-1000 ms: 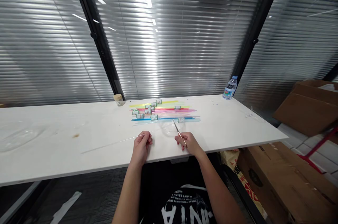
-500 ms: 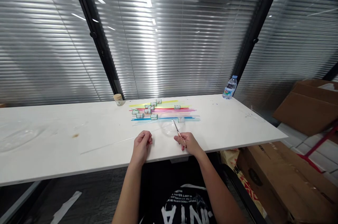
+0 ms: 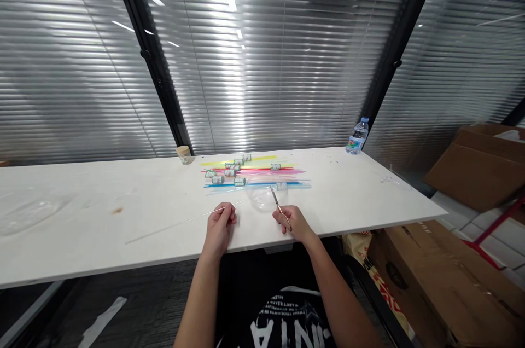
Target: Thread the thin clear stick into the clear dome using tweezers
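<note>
Between the fingers of my left hand (image 3: 220,222) is a long, thin, whitish strip (image 3: 176,223), its longer end stretching left over the table and a short end poking out to the right. My right hand (image 3: 290,220) holds a pair of scissors (image 3: 276,203) by the handles, the blades pointing up and away and looking nearly closed. Just beyond the scissors rests a clear plastic bowl (image 3: 262,201). Behind it lie bundles of coloured strips in blue (image 3: 262,184), red and pink (image 3: 266,171) and yellow (image 3: 262,158), with several small labelled rolls (image 3: 239,181) on and around them.
On the white table (image 3: 164,249) a jar with a wooden lid (image 3: 184,155) stands at the back left, and a water bottle (image 3: 357,135) at the back right. Clear plastic (image 3: 33,214) lies at the far left. Cardboard boxes (image 3: 447,282) sit right of the table.
My right hand with the scissors has shifted very slightly to the right. My left hand keeps its hold on the strip, almost unmoved.
</note>
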Demonstrator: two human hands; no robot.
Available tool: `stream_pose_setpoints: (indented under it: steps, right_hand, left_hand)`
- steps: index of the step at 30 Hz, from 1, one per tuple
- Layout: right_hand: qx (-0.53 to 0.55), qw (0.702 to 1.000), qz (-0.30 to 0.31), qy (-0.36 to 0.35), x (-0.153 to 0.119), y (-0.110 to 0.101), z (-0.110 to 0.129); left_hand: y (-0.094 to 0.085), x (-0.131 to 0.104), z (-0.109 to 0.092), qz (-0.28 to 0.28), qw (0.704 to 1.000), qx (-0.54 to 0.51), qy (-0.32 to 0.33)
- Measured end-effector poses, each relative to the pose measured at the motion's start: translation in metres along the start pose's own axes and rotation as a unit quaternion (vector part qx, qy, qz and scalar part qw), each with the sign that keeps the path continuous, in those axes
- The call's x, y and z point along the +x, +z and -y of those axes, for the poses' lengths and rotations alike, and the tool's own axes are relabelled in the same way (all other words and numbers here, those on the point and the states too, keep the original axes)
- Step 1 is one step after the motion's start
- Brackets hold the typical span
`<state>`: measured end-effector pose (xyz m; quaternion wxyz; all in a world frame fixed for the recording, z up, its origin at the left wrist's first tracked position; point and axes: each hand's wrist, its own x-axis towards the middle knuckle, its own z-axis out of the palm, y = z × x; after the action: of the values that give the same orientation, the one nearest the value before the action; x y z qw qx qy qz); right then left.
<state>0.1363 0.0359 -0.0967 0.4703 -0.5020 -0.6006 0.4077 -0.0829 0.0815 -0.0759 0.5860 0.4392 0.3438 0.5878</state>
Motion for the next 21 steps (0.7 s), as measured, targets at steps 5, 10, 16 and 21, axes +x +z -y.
stream_pose_setpoints:
  steps: [5, 10, 16, 21]
  right_hand:
    - [-0.013, 1.0, 0.01, 0.004, 0.0006, 0.0004, -0.0004]
    - [-0.014, 1.0, 0.003, 0.005, 0.0009, 0.0012, 0.0012]
    - [0.001, 1.0, -0.005, 0.003, -0.0003, 0.002, 0.0024]
    - [-0.003, 1.0, -0.007, 0.006, 0.0004, 0.0022, 0.0015]
  left_hand:
    - [-0.001, -0.0006, 0.0008, 0.012, 1.0, 0.018, 0.008]
    - [-0.0028, 0.0004, 0.0039, 0.027, 0.998, 0.05, 0.03]
    - [-0.0054, 0.0021, 0.007, 0.032, 0.997, 0.054, 0.036]
    - [-0.0052, 0.0013, 0.0068, 0.042, 0.997, 0.061, 0.037]
